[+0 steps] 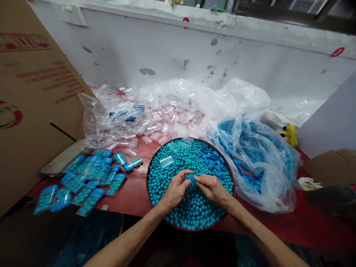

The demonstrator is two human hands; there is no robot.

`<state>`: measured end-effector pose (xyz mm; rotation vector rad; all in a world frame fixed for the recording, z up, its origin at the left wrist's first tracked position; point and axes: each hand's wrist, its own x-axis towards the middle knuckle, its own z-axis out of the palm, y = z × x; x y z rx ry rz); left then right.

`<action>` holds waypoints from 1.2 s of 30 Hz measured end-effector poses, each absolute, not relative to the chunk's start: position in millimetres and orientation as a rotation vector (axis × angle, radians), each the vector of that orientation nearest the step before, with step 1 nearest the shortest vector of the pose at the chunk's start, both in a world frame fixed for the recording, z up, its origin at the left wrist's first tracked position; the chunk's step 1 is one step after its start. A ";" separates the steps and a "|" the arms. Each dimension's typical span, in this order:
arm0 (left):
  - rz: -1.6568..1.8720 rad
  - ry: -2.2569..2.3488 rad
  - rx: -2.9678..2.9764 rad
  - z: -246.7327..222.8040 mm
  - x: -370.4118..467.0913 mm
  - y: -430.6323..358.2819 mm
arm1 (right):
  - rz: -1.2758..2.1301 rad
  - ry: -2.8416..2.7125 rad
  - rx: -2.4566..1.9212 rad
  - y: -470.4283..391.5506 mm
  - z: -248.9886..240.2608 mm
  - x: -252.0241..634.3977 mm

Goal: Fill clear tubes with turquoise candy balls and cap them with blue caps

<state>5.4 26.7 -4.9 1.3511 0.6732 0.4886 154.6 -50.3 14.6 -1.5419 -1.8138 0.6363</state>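
Observation:
Over a round red-rimmed tray (150,163) full of small turquoise balls (194,213), both hands meet around a small clear container with a blue cap (191,179). My left hand (175,190) has its fingers closed round the container's left side. The fingers of my right hand (213,187) pinch at the cap from the right. My fingers partly hide the container. On the balls lie a clear empty case (166,161) and, at the upper right of the tray, several loose blue caps (214,162).
Several filled blue-capped packs (90,202) lie on the red table (130,198) at left, beside a cardboard box (36,92). Clear cases (169,118) are heaped behind the tray. A plastic bag of blue caps (256,159) stands right; a wall runs behind.

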 end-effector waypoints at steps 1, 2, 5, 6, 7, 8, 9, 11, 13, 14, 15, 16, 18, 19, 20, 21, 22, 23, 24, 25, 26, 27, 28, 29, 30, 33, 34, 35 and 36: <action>0.483 0.662 1.315 -4.1 5.1 26.9 | 0.722 -1.762 -1.518 -51.2 17.1 156.9; 0.471 0.646 1.284 -3.4 4.8 27.2 | 0.825 -1.685 -1.497 -52.3 19.0 159.3; 0.440 0.586 1.273 -1.8 3.6 28.1 | 1.112 -1.313 -1.464 -54.5 19.2 164.4; 0.431 0.573 1.291 -1.2 3.4 28.1 | 1.162 -1.173 -1.450 -54.2 17.5 164.5; 0.423 0.566 1.306 -0.5 3.2 27.9 | 1.183 -1.045 -1.429 -53.3 15.3 163.6; 0.416 0.565 1.314 0.5 3.1 27.4 | 1.178 -0.940 -1.404 -51.7 13.0 161.9; 0.409 0.568 1.317 1.8 3.1 26.7 | 1.164 -0.863 -1.380 -49.6 10.8 159.5; 0.398 0.577 1.321 4.7 3.2 24.7 | 1.129 -0.761 -1.364 -44.7 7.9 153.9; 0.399 0.575 1.338 6.9 3.2 22.5 | 1.093 -0.714 -1.393 -40.7 7.5 149.5; 0.403 0.573 1.349 7.3 3.1 21.6 | 1.080 -0.724 -1.422 -39.6 8.2 148.2; 0.411 0.574 1.358 7.2 2.9 20.8 | 1.069 -0.765 -1.454 -39.3 9.5 147.7; 0.420 0.580 1.365 6.5 2.7 20.4 | 1.058 -0.842 -1.484 -39.9 11.1 147.9; 0.441 0.596 1.371 3.9 2.4 20.5 | 1.007 -1.065 -1.534 -43.4 14.5 148.9; 0.457 0.597 1.372 2.2 2.4 21.0 | 0.974 -1.180 -1.553 -45.9 15.8 149.0; 0.477 0.589 1.370 0.6 2.7 21.8 | 0.939 -1.281 -1.574 -48.4 16.6 148.2; 0.502 0.575 1.369 -0.9 3.2 22.7 | 0.904 -1.367 -1.603 -50.8 16.7 146.4; 0.525 0.559 1.367 -2.1 3.9 23.6 | 0.867 -1.442 -1.636 -52.8 16.2 143.5; 0.544 0.551 1.369 -2.8 4.6 24.4 | 0.827 -1.505 -1.669 -54.1 15.2 139.5; 0.556 0.553 1.375 -3.1 5.4 25.1 | 0.785 -1.558 -1.697 -54.8 13.9 134.7; 0.563 0.562 1.383 -2.9 6.0 25.6 | 0.733 -1.595 -1.719 -54.8 12.6 129.4; 0.565 0.574 1.388 -2.4 6.5 25.9 | 0.681 -1.618 -1.730 -54.5 11.4 124.0; 0.564 0.583 1.388 -1.6 6.7 25.9 | 0.631 -1.624 -1.733 -53.8 10.3 118.9; 0.562 0.587 1.384 -0.7 6.7 25.7 | 0.581 -1.617 -1.734 -53.1 9.4 114.4; 0.558 0.584 1.377 0.1 6.6 25.5 | 0.529 -1.605 -1.733 -52.5 8.4 110.6; 0.552 0.578 1.370 0.7 6.4 25.2 | 0.475 -1.596 -1.729 -52.0 7.2 107.7; 0.546 0.578 1.369 0.2 5.6 24.7 | 0.343 -1.592 -1.726 -50.8 1.2 103.7; 0.552 0.586 1.378 -0.5 5.5 24.6 | 0.321 -1.600 -1.728 -50.1 -1.2 103.3; 0.561 0.600 1.395 -1.1 5.5 24.4 | 0.309 -1.610 -1.733 -49.4 -3.3 103.1; 0.572 0.619 1.423 -1.5 5.5 24.1 | 0.308 -1.620 -1.743 -48.6 -4.8 102.7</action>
